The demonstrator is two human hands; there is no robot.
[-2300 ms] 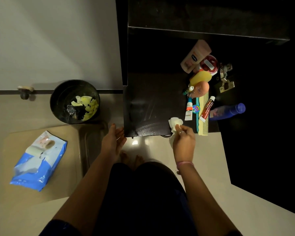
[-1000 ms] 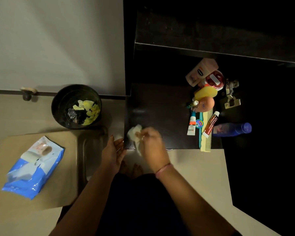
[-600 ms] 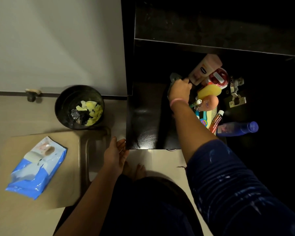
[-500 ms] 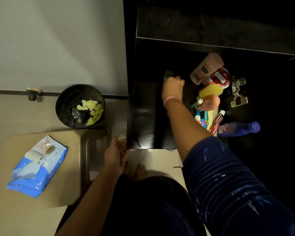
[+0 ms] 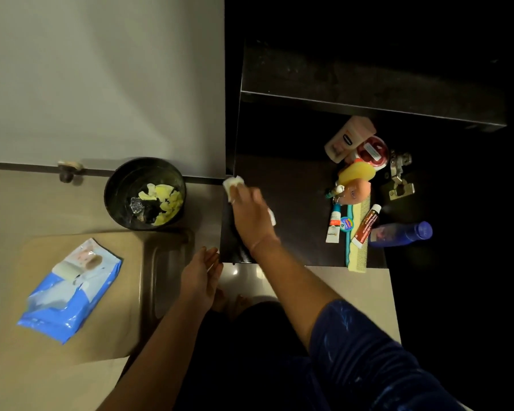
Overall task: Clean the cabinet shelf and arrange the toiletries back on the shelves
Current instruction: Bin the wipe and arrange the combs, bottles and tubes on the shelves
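Note:
My right hand (image 5: 251, 213) presses a white wipe (image 5: 233, 185) flat against the left edge of the dark cabinet shelf (image 5: 297, 215). My left hand (image 5: 201, 275) rests open at the shelf's front left corner, holding nothing. Toiletries are bunched on the shelf's right side: a beige tube (image 5: 349, 137), a red round tin (image 5: 372, 151), a yellow bottle (image 5: 357, 172), a pink bottle (image 5: 357, 192), a small white tube (image 5: 333, 223), a yellow comb (image 5: 359, 241), a red-and-white tube (image 5: 367, 225) and a blue bottle (image 5: 401, 232) lying on its side.
A black bin (image 5: 145, 192) with yellow and white scraps stands left of the cabinet. A blue wipes pack (image 5: 70, 290) lies on a beige stool (image 5: 116, 321) at the left. A metal hinge (image 5: 398, 178) sits right of the toiletries. An upper shelf (image 5: 368, 84) overhangs.
My right hand, with the wipe, has swept from the back middle of the shelf near the toiletries to the shelf's left edge. My left hand stayed put.

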